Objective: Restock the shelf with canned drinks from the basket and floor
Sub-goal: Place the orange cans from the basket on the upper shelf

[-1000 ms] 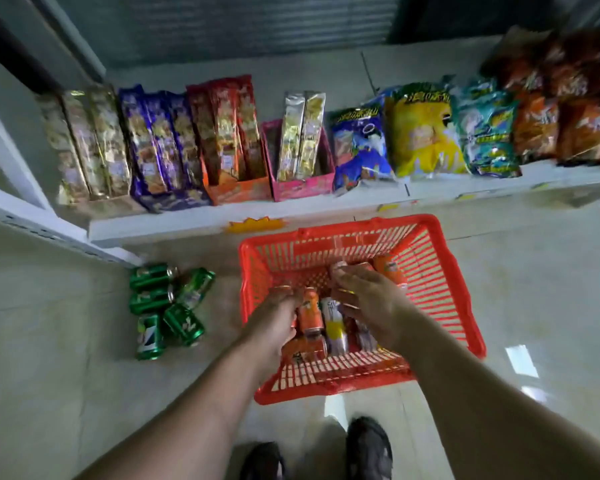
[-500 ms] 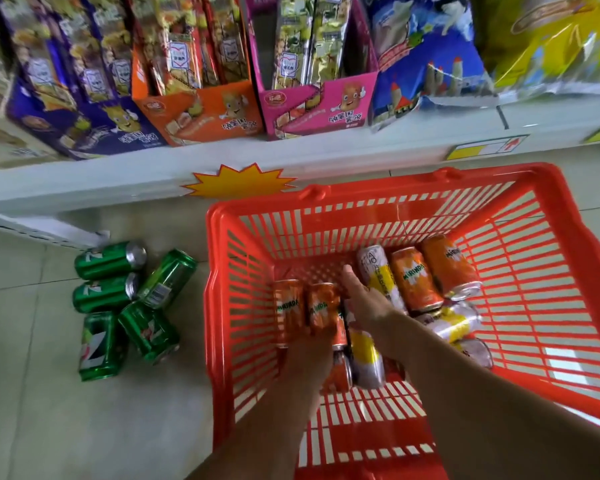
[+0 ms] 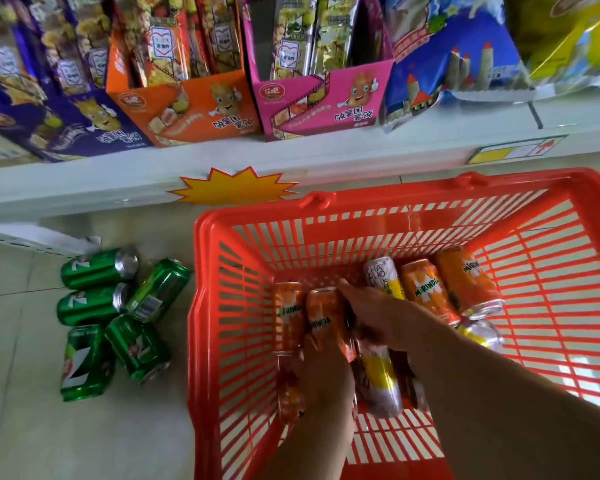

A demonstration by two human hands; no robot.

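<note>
Basket: a red plastic basket (image 3: pixel 551 209) stands on the tiled floor (image 3: pixel 21 438), just in front of the white shelf (image 3: pixel 326 150).
Cans in basket: orange and yellow-and-white drink cans lie on its bottom; two orange cans (image 3: pixel 451 289) and a white-and-yellow can (image 3: pixel 383 277) lie side by side near the far wall, and another yellow can (image 3: pixel 378 375) lies between the two forearms.
Left hand: the left hand (image 3: pixel 326 372) is down in the basket, its fingers curled round the lower end of an orange can (image 3: pixel 323 315); a second orange can (image 3: pixel 286 317) lies touching that one on its left.
Right hand: the right hand (image 3: pixel 371 306) reaches in over the cans with fingers fairly straight, fingertips at the top of the gripped can; whether it pinches anything cannot be told.
Floor cans: five green cans (image 3: pixel 118 313) lie on their sides in a cluster left of the basket.
Shelf goods: purple, orange (image 3: pixel 187 109) and pink snack boxes and blue and yellow bags stand on the shelf.
</note>
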